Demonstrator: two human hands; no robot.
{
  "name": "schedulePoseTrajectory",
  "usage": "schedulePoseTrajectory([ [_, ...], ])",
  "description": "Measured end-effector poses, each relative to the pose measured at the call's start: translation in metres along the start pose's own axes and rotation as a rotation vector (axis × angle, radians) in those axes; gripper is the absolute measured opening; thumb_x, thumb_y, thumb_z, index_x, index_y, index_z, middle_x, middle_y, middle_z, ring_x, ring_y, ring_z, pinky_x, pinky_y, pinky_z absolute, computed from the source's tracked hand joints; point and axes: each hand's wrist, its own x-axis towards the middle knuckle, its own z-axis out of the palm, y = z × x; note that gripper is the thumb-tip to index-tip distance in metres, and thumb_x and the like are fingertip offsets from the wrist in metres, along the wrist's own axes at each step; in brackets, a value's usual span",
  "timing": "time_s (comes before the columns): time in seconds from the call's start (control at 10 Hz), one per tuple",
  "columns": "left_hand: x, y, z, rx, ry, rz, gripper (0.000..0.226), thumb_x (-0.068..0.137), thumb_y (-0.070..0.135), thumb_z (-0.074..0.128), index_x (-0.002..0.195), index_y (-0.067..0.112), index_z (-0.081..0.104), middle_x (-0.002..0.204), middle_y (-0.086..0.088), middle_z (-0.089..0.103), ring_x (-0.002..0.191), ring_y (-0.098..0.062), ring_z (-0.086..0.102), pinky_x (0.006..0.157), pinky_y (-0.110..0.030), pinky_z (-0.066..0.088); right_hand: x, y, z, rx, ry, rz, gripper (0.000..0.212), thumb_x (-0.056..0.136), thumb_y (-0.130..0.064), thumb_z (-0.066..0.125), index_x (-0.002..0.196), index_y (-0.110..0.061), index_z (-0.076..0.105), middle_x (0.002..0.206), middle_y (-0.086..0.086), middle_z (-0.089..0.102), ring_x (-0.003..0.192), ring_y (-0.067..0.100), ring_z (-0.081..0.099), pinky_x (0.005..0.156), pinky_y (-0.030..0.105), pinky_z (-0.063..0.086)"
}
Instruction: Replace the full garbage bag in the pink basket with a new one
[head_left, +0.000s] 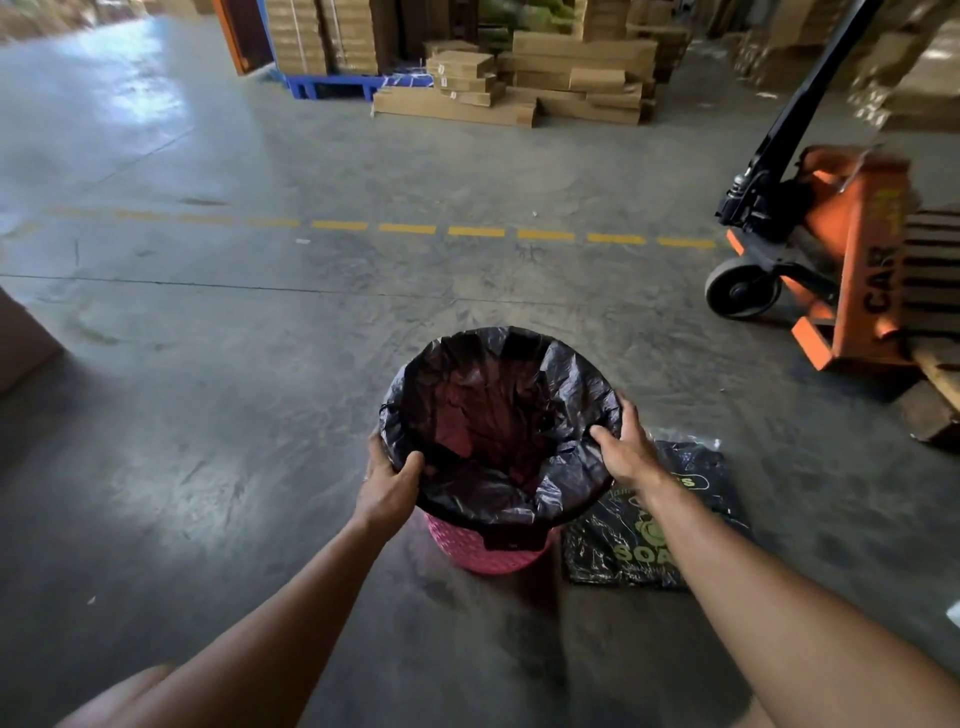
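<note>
A pink woven basket (485, 551) stands on the concrete floor in front of me. A black garbage bag (498, 415) lines it, its mouth spread wide and folded over the rim; the pink shows through the thin plastic inside. My left hand (389, 486) grips the bag-covered rim on the left, thumb inside. My right hand (623, 449) grips the rim on the right the same way. A flat black plastic pack with green print (644, 540) lies on the floor just right of the basket, partly under my right forearm.
An orange pallet jack (831, 249) with a wooden pallet stands at the right. Stacked cardboard boxes (545, 78) and a blue pallet (332, 85) line the back. A dashed yellow line (405, 228) crosses the floor. A brown box corner (21, 338) sits at the left edge.
</note>
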Motion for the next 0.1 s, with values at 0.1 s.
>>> schedulePoseTrajectory([
  [0.1, 0.0068, 0.0094, -0.0214, 0.233, -0.077, 0.053, 0.122, 0.064, 0.086, 0.064, 0.16, 0.032, 0.013, 0.164, -0.011, 0.033, 0.151, -0.029, 0.033, 0.123, -0.048, 0.03, -0.0017, -0.007, -0.0246, -0.141, -0.131, -0.015, 0.086, 0.094, -0.054, 0.055, 0.161, -0.026, 0.007, 0.167, 0.01, 0.019, 0.149, 0.033, 0.029, 0.118, 0.05, 0.023],
])
